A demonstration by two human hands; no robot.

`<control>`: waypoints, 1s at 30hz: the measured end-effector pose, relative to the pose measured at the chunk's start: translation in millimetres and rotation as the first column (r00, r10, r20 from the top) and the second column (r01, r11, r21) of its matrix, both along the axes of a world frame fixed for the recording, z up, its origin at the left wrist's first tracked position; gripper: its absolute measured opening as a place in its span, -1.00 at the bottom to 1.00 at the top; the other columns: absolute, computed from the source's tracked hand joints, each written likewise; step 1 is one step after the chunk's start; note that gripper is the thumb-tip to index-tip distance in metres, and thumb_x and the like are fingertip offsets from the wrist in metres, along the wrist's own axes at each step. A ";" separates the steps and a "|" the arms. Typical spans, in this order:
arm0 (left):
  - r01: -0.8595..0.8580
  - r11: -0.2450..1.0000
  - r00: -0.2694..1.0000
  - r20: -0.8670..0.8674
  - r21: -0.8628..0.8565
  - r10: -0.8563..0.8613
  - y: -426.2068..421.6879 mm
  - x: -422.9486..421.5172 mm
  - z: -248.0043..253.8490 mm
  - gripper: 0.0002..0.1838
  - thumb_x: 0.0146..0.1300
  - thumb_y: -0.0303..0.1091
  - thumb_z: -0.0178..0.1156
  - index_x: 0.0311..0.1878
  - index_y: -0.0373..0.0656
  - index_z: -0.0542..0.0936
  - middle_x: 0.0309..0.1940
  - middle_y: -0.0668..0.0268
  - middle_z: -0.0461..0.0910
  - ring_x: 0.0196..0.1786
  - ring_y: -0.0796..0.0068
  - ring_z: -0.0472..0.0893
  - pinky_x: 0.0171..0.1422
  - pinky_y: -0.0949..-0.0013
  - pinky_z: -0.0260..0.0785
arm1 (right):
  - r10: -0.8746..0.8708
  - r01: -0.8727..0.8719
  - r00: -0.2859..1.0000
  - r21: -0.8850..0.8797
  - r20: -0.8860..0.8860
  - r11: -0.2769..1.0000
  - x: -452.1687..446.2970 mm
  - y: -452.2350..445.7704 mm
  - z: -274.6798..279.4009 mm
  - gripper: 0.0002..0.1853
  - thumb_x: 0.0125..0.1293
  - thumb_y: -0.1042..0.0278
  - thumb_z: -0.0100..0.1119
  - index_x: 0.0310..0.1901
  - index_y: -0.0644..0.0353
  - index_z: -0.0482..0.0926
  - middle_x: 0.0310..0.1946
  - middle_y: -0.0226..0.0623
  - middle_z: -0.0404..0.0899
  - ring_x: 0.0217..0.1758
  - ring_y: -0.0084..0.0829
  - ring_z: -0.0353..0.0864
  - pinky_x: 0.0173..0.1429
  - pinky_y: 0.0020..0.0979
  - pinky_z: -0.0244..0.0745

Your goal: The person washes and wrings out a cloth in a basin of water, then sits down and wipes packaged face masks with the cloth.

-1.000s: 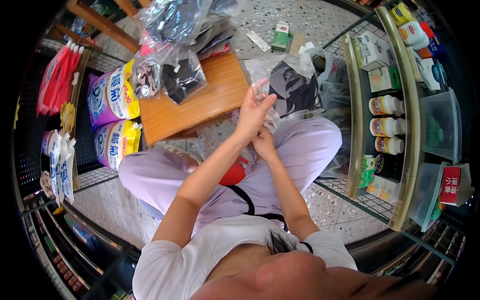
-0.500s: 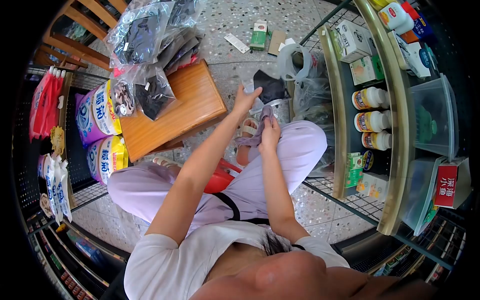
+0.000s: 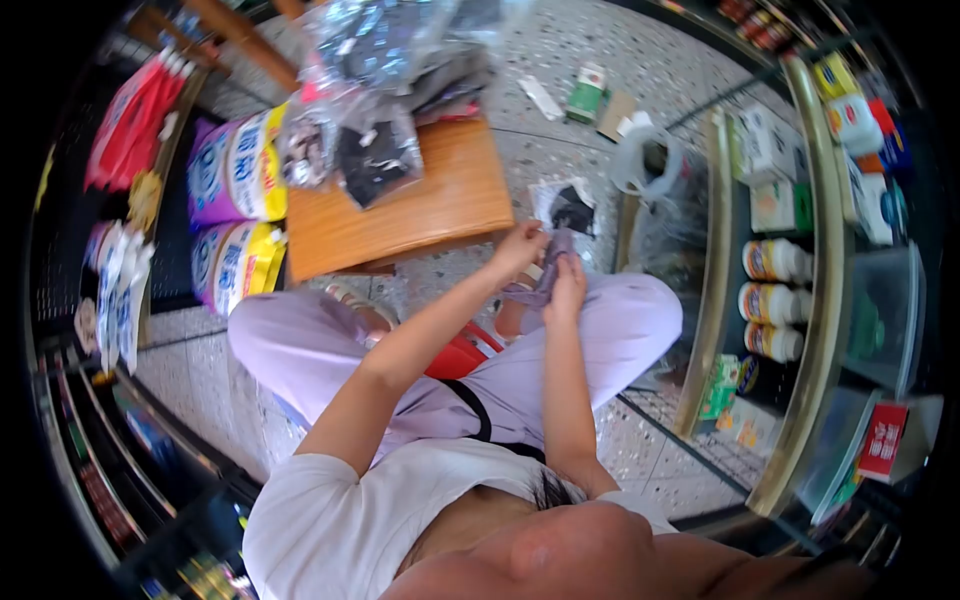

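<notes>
A greyish-purple cloth hangs between my knees, its exact kind unclear. My right hand has its fingers wrapped round the cloth's upper part. Beside it, my left hand is closed, its fingertips pinched at the cloth's top edge; they are slightly blurred. Just beyond both hands, a black folded cloth item lies on the floor on a clear plastic packet.
To the left stands a wooden stool piled with clear bags of dark cloth items. Detergent bags are beyond it. At right, a shelf holds bottles and boxes. A plastic carrier bag and green box lie ahead.
My left hand has let go of the black cloth item and packet, which now lie on the floor, and has come back to the purple cloth. The view has shifted.
</notes>
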State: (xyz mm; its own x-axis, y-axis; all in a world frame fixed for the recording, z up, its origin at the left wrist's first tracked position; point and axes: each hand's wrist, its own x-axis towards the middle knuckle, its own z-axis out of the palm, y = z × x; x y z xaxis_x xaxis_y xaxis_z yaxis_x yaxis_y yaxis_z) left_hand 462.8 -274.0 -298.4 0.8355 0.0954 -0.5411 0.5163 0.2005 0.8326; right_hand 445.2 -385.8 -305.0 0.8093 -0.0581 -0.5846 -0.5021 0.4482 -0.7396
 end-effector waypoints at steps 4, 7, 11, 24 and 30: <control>0.135 0.990 0.982 0.136 -0.045 -0.128 26.1 -31.6 48.4 -0.60 0.38 -0.29 0.08 0.21 -0.27 0.41 -0.06 0.28 0.56 0.00 0.54 0.53 0.12 0.46 0.35 | -0.034 0.020 0.997 0.182 0.071 0.983 3.6 9.6 30.8 -0.62 0.41 0.38 -0.03 0.23 0.18 0.36 -0.10 -0.25 0.56 -0.29 -0.39 0.62 -0.30 -0.39 0.60; 0.137 0.989 0.950 0.292 -0.057 -0.115 58.4 -62.7 98.6 -0.64 0.40 -0.31 0.06 0.18 -0.29 0.46 0.01 0.28 0.56 0.04 0.52 0.54 0.16 0.44 0.36 | 0.005 -0.026 0.989 0.141 0.150 0.990 4.1 21.1 63.2 -0.63 0.41 0.40 -0.04 0.23 0.19 0.36 -0.10 -0.27 0.56 -0.31 -0.41 0.61 -0.30 -0.40 0.59; -0.252 0.957 0.931 0.236 -0.142 0.280 125.0 -89.5 123.2 -0.67 0.38 -0.29 0.11 0.13 -0.23 0.51 -0.02 0.30 0.58 0.06 0.56 0.54 0.13 0.48 0.37 | 0.058 -0.101 0.945 0.118 0.323 0.988 6.6 41.2 71.0 -0.60 0.40 0.44 -0.01 0.25 0.26 0.35 -0.01 -0.31 0.53 -0.11 -0.50 0.55 -0.14 -0.48 0.52; -0.681 0.728 0.694 0.242 -0.084 0.678 207.4 -100.2 108.3 -0.62 0.29 -0.28 0.20 0.12 -0.21 0.50 -0.13 0.38 0.55 -0.19 0.64 0.45 -0.13 0.53 0.27 | 0.525 -0.570 0.722 -0.043 0.450 0.821 20.8 136.3 118.6 -0.59 0.33 0.51 0.04 0.20 0.39 0.43 0.16 -0.20 0.46 0.20 -0.44 0.44 0.28 -0.44 0.29; -0.660 0.748 0.720 0.233 -0.063 0.654 214.5 -105.0 106.3 -0.61 0.30 -0.27 0.19 0.15 -0.20 0.46 -0.20 0.43 0.55 -0.21 0.70 0.47 -0.19 0.60 0.28 | 0.644 -0.650 0.672 -0.123 0.366 0.749 18.0 156.6 132.4 -0.61 0.35 0.49 0.05 0.19 0.40 0.43 0.00 -0.24 0.58 -0.02 -0.51 0.58 0.07 -0.52 0.46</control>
State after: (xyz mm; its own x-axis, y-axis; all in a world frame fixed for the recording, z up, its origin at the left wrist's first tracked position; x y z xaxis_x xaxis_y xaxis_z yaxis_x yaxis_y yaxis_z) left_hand 357.8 -59.5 -192.0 0.6545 0.6769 -0.3368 0.0601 0.3974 0.9157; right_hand 463.1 -229.2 -172.6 0.7885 0.5681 -0.2354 -0.3671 0.1277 -0.9214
